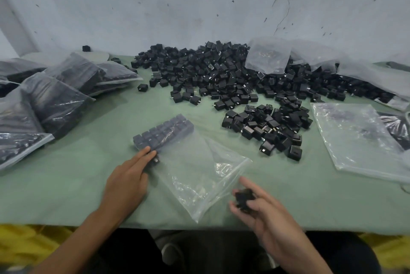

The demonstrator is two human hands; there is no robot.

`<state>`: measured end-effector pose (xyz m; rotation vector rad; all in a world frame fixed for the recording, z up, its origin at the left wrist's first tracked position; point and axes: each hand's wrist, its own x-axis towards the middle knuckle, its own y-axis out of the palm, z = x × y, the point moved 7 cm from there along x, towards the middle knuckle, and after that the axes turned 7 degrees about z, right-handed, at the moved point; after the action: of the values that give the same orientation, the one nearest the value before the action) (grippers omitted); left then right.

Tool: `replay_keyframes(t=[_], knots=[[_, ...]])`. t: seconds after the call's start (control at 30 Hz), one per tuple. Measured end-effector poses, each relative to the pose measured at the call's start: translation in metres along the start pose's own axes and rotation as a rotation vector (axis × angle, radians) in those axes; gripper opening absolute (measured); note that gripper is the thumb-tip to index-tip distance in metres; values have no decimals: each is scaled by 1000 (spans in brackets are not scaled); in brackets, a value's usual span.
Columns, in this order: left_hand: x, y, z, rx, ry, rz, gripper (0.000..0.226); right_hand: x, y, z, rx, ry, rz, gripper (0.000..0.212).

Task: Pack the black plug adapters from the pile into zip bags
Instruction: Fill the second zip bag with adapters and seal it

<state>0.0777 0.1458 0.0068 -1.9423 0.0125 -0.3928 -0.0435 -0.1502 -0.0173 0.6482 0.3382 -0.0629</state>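
Soft, cool, rather dim light spreads evenly from no plain direction and casts no hard shadows; only faint shade lies under the left hand (128, 178) and round the pile (221, 74), whose black pieces merge into one dark mass. White glare streaks the clear zip bag (199, 176), the filled bags (57, 100) and the empty bags (359, 138). The right hand (266, 213) and the adapters (244, 199) it grips are blurred. The wide lens bows the tabletop (66, 185) and stretches the corners.

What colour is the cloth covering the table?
Pale green table cloth, plain with no pattern; the head view, the only one, shows it.
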Motion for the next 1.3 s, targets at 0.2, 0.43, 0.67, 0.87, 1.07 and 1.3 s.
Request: replay_keyframes(t=[0.2, 0.43, 0.67, 0.87, 1.07, 1.3], knots=[[-1, 0, 0, -24, -12, 34, 62, 51, 57, -9, 30, 47, 65, 22], [0, -3, -1, -42, -5, 44, 61, 123, 128, -23, 217, 122, 211, 18], [-1, -4, -2, -59, -7, 53, 60, 141, 136, -12, -778, -238, 111, 20], [-1, -4, -2, -61, -11, 62, 60, 146, 129, -27, -726, -237, 174, 37], [-2, -3, 0, -48, -10, 70, 60, 147, 131, -27, -957, -248, 156, 12], [-2, -4, -7, 17, 16, 85, 61, 144, 139, -25, -1168, -245, 250, 23]])
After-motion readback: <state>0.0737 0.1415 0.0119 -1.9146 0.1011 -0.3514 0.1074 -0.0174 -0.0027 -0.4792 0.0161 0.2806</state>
